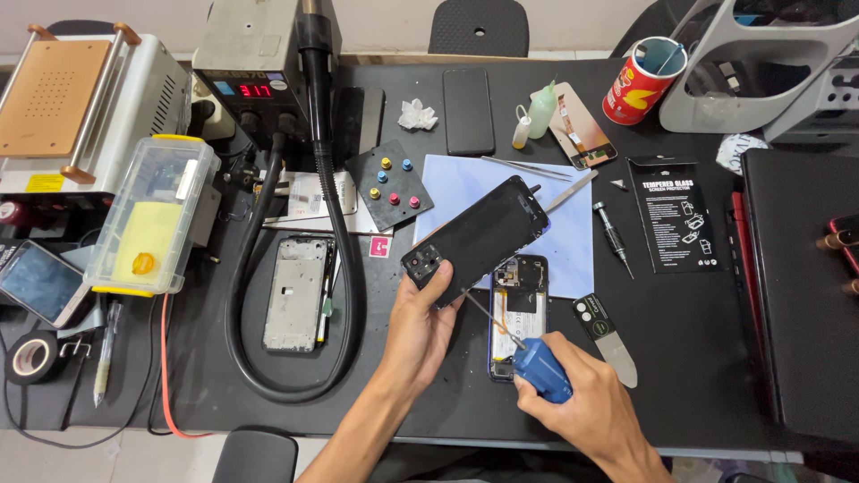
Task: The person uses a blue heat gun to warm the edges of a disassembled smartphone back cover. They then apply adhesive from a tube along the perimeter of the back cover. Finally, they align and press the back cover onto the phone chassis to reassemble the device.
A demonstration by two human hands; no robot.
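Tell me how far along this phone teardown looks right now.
Done: the black back cover is off, lifted in the left hand. In hand: the right hand holds a blue-handled screwdriver with its tip at the opened phone on the blue mat. Left: the phone's inner parts look still in place; whether screws remain is too small to tell.
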